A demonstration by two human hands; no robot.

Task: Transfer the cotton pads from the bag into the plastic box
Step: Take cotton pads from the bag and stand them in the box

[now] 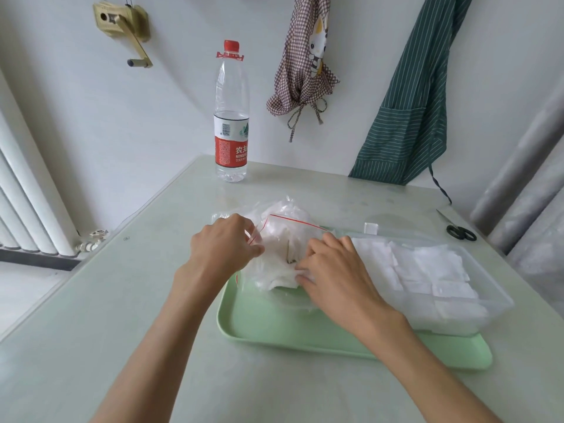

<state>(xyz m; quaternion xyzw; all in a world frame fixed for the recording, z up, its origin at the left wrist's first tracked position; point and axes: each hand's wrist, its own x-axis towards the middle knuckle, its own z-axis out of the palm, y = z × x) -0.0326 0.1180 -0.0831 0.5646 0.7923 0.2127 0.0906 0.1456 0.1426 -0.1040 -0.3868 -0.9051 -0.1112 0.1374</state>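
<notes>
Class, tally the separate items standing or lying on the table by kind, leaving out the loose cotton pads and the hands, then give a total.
Water bottle: 1
Scissors: 1
Green tray: 1
Clear plastic box: 1
Clear zip bag: 1
Total: 5

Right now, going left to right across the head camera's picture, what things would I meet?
Radiator → water bottle → left hand → bag → right hand → plastic box, with scissors behind its far right end.
</notes>
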